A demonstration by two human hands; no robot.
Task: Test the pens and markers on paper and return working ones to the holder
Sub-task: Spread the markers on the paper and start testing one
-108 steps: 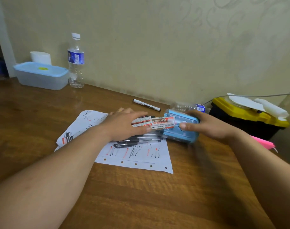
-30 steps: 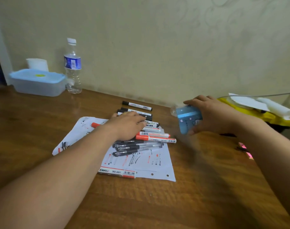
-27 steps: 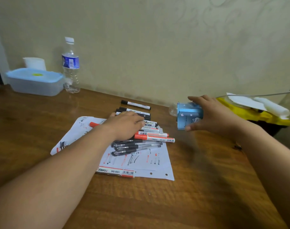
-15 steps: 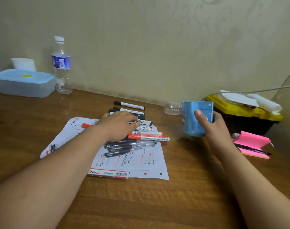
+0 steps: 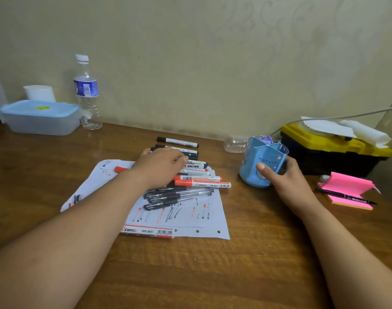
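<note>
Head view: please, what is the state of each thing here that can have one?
holder: upright on the table, no pens seen inside, gripped by right hand.
markers: lying on paper, capped, under left hand.
gel pens: lying on paper, capped.
water bottle: upright, cap on.
plastic box: lid on.
toolbox: closed.

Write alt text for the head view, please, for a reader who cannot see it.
The right hand grips a blue pen holder, opening upward, while the left hand rests on pens and markers spread over scribbled paper on a wooden desk.
</note>
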